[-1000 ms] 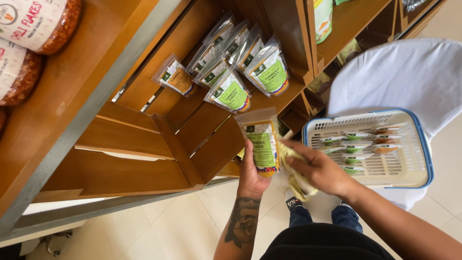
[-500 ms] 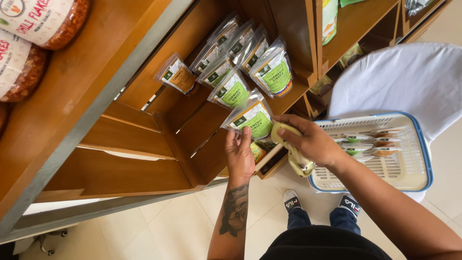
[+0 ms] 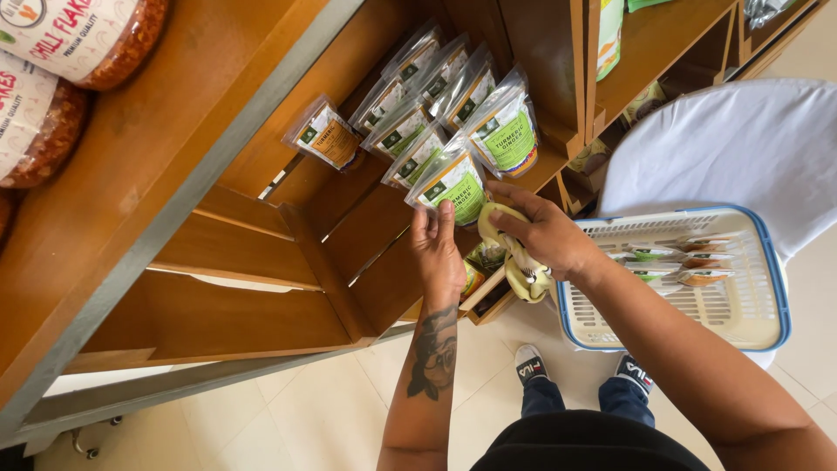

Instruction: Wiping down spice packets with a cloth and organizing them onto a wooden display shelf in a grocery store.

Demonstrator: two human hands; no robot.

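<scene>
Left hand has risen from waist height to the shelf; the pouch it carried now stands at the near end of the row, fingers flat against its lower edge, steadying more than gripping. Placement looks nearly done. Right hand closed on a yellow cloth, thumb near the pouch. Pouch: clear, green label, leaning back. Basket right, holding more packets.

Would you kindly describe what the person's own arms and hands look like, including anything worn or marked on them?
Both forearms are bare, with no sleeves, gloves, watch or rings visible. The left hand belongs to an arm with a dark tattoo along the forearm, a rose-like design with shading. The right hand and its forearm show no markings.
</scene>
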